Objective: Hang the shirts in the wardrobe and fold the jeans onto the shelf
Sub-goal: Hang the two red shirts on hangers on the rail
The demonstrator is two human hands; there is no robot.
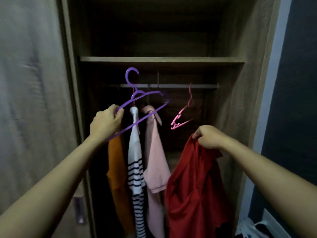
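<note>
My left hand grips the left end of a purple hanger, held in front of the wardrobe rail with its hook up and free of the rail. My right hand pinches the top of a red shirt, which hangs crumpled below it. On the rail hang an orange shirt, a white shirt with dark stripes and a pink shirt. An empty pink hanger hangs to their right.
A wooden shelf runs across the wardrobe above the rail. The wardrobe door stands at the left, with a handle low down. A dark wall and some cloth on the floor lie at the right.
</note>
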